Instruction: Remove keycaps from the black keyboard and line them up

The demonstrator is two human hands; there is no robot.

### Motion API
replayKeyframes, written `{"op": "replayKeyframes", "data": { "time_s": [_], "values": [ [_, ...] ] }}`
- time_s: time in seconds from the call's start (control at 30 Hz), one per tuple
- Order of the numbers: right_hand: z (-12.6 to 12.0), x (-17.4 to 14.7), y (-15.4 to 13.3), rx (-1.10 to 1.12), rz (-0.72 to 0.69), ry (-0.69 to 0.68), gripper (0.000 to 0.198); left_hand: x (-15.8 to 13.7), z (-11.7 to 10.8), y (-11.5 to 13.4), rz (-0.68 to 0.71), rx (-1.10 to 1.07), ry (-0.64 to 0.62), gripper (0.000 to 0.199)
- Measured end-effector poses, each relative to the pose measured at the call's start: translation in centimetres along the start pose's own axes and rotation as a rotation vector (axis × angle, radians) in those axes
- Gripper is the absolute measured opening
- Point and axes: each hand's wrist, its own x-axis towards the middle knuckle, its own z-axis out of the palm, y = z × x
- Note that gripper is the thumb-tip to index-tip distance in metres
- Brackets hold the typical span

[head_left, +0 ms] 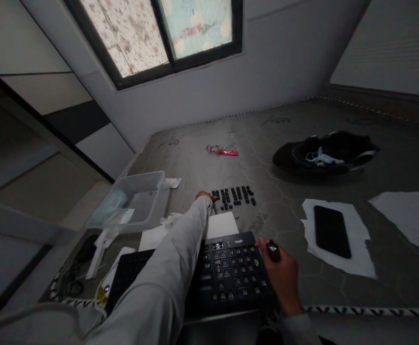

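Observation:
My left hand point(204, 194) reaches across the keyboard, its fingers closed at a small black keycap on the left end of a group of loose keycaps point(237, 203). The black keyboard point(209, 287) lies in front of me. Many of its keys on the right part are bare, with small switch posts showing; my left sleeve hides its middle. On the keyboard's right edge my right hand point(283, 270) is closed, holding its upper corner. A dark, shiny round piece, seemingly a ring, sits on a finger of that hand.
At left stands a clear plastic box point(161, 196). White paper point(223, 225) lies behind the keyboard. Further back is a red packet point(227, 152). To the right are a black bag-like holder point(291, 158), a phone point(332, 231) on paper, and another paper sheet point(410, 215).

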Motion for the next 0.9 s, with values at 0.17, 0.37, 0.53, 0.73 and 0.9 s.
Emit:
{"op": "replayKeyframes", "data": {
  "time_s": [0.17, 0.37, 0.53, 0.73, 0.9],
  "values": [
    [0.0, 0.0, 0.0, -0.010, 0.006, 0.002, 0.045, 0.0, 0.1, 0.1, -0.050, -0.019, 0.002, 0.053],
    [0.0, 0.0, -0.1, -0.037, -0.020, 0.015, 0.048, 0.4, 0.0, 0.0, -0.070, -0.015, -0.004, 0.054],
    [-0.1, 0.1, -0.2, -0.033, -0.014, 0.004, 0.044, 0.3, 0.0, -0.2, -0.083, -0.047, 0.033, 0.049],
    [-0.1, 0.0, -0.3, -0.012, -0.023, -0.015, 0.043, -1.0, -0.2, -0.3, -0.071, -0.104, 0.108, 0.043],
    [-0.2, 0.0, -0.3, -0.019, -0.031, -0.027, 0.042, -3.0, -1.9, -0.7, 0.004, -0.108, 0.107, 0.037]
  ]
}}
